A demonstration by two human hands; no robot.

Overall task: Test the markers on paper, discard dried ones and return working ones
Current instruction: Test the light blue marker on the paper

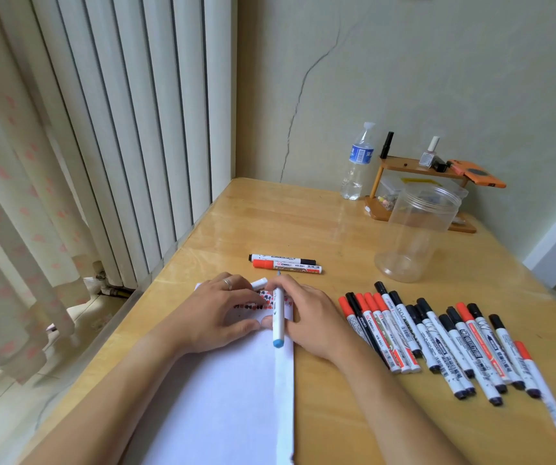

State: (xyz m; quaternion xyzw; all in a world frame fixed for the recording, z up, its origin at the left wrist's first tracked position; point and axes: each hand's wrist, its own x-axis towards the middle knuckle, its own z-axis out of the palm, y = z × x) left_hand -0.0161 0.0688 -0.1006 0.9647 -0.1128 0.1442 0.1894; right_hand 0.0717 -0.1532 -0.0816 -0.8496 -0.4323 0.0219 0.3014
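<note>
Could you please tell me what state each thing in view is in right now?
Blue marker: uncapped, gripped by right hand, tip away.
Cap: held by left hand.
Paper: test marks on far end.
Jar: open, empty.
Water bottle: capped, upright.

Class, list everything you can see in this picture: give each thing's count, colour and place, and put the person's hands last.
Paper: one, white, near table edge.
Blue marker: one, held over the paper.
Marker pile: many, red and black caps, right of paper.
Two markers: one black, one red, beyond the paper.
Jar: one, clear, empty, far right.
Water bottle: one, clear, by wall.
Wooden shelf: one, brown, by wall.
Left hand: rests on paper.
Right hand: holds the blue marker.
</note>
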